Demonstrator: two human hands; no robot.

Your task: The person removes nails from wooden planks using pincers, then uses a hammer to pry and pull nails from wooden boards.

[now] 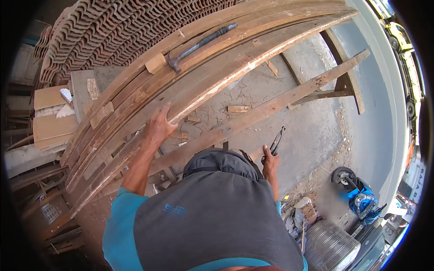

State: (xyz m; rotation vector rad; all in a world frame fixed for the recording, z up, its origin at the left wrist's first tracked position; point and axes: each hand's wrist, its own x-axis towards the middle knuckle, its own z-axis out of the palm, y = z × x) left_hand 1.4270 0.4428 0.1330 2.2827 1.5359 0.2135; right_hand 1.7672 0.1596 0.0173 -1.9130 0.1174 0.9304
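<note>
My left hand point(160, 123) grips the near edge of a long wooden plank point(226, 74), with the fingers over its upper face and the thumb near the pale, splintered edge. Held low at my right side, a pair of dark pincers point(276, 141) points away from me. My right hand point(271, 161) is closed round their handles. A hammer point(199, 47) with a dark handle lies across the beams beyond the plank, its head close to a small wood block point(156, 63). Neither hand touches it.
A narrower beam point(253, 113) runs across in front of me onto a wooden trestle point(343, 67). Wood scraps point(238, 109) litter the concrete floor. Stacked roof tiles point(113, 36) stand far left, cardboard point(49, 113) below them. A blue motorbike point(361, 198) and metal drum point(332, 246) are at right.
</note>
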